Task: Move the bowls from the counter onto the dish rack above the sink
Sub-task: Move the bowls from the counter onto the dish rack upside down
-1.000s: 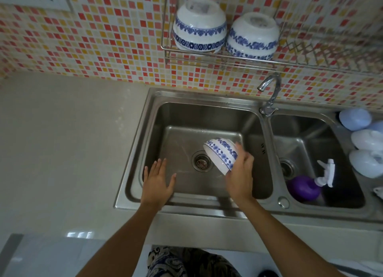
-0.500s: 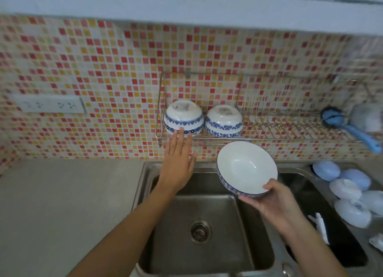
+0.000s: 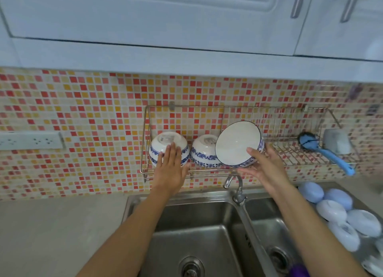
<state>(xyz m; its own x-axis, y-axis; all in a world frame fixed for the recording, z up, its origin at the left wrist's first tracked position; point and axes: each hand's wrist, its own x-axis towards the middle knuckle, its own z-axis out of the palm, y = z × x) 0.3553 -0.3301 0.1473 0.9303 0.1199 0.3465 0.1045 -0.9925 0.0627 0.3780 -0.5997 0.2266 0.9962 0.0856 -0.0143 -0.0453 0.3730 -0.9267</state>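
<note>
A wire dish rack (image 3: 290, 119) hangs on the tiled wall above the sink. Two white bowls with blue flower bands sit upside down at its left end: the left bowl (image 3: 163, 141) and the middle bowl (image 3: 204, 150). My left hand (image 3: 171, 169) lies flat with its fingers on the left bowl's front. My right hand (image 3: 265, 169) holds a third bowl (image 3: 238, 143) by its lower rim, tilted with the white inside facing me, in the rack right beside the middle bowl.
A blue-handled brush (image 3: 323, 152) and a grey cup (image 3: 336, 142) lie at the rack's right end. Below are the faucet (image 3: 234, 185) and the double steel sink (image 3: 186, 231). Several pale blue and white bowls (image 3: 335, 212) rest at the right. Cabinets hang overhead.
My right hand has lifted the bowl from over the sink up into the rack beside the middle bowl. My left hand rose from the sink's edge to the left bowl.
</note>
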